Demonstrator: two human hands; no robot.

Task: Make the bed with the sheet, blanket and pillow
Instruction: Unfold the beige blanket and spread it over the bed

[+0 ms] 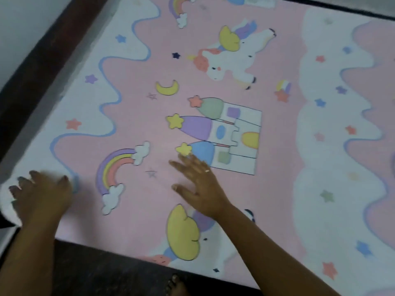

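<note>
Fingers spread, the right hand [198,184] presses flat on the pink unicorn-print sheet [149,116]; the left hand [40,195], fingers loosely apart, rests at its white edge.

The sheet [277,146] lies spread flat over the bed, covering nearly the whole view. The bed frame [42,60] runs along the sheet's left edge and continues along its near edge. The left hand [40,195] rests on the sheet's near left corner, close to the frame. The right hand [198,184] lies flat on the sheet to the right of the left hand, nearer the middle. A foot [177,285] stands on the floor before the near edge, between the two forearms.
</note>
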